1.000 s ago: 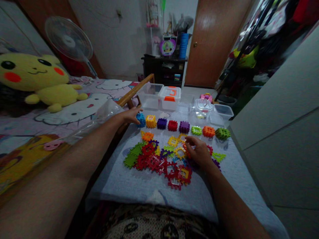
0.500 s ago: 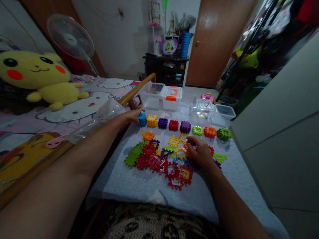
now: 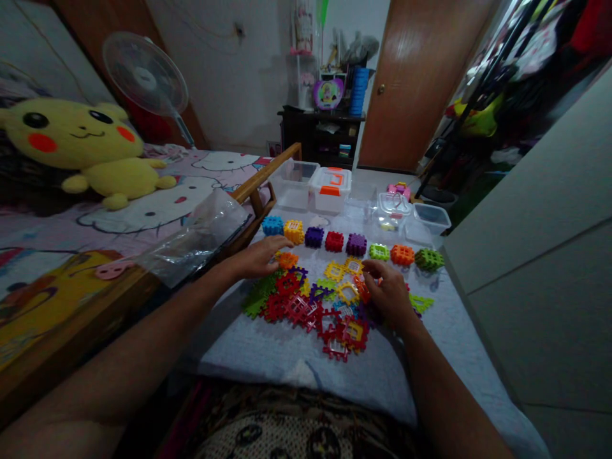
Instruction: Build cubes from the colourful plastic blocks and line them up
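A loose pile of flat plastic interlocking pieces, with a red piece (image 3: 297, 308) and a green piece (image 3: 258, 294) among them, lies on the cloth-covered table. My left hand (image 3: 261, 256) hovers at the pile's left end, fingers stretched and apart, beside an orange piece (image 3: 288, 260). Over the right side of the pile, my right hand (image 3: 389, 292) has its fingers bent but apart, near a yellow piece (image 3: 348, 293); nothing shows held in it. Behind the pile runs a row of colour-sorted stacks, from a blue stack (image 3: 273, 225) at left to a dark green stack (image 3: 429, 259) at right.
Clear plastic boxes stand behind the stacks, among them a box with orange latches (image 3: 331, 199) and an open box (image 3: 431, 218). At left, a wooden rail (image 3: 253, 182) borders a bed with a plastic bag (image 3: 201, 229) and a yellow plush toy (image 3: 112, 178).
My left hand has let go of the blue stack and come back toward me, down to the orange piece. My right hand has barely moved. The view has shifted slightly.
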The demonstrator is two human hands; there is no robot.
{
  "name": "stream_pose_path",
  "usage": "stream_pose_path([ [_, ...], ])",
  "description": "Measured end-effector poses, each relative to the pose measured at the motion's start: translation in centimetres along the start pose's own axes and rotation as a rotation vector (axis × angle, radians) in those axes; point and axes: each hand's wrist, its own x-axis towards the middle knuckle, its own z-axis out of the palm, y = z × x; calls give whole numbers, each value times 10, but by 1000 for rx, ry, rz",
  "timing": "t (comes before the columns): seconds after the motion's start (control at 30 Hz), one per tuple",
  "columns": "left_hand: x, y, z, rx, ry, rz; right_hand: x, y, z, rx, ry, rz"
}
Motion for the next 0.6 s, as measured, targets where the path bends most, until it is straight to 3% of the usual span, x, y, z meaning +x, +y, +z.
stream_pose_path([
  [0.1,0,4,14,52,-168,-16,0,1,1,-7,-20,-5],
  [0.33,15,-1,12,9,-308,-90,-3,2,3,-26,-76,-3],
  [0.6,24,-4,13,-54,-234,-181,-1,3,3,-36,-66,-13],
])
